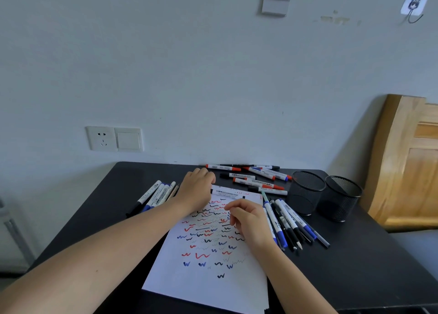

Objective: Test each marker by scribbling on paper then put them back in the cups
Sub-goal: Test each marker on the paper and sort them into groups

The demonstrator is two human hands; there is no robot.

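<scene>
A marker (226, 193) lies across the far end of the paper (208, 273), and the left hand (195, 190) holds its left end with bent fingers. The right hand (247, 220) rests on the paper, fingers curled; I cannot tell if it holds anything. Two cups (305, 200) stand at the right.

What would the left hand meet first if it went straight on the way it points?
The left hand would likely meet the loose markers heaped at the back of the table first, though depth is hard to judge.
</scene>
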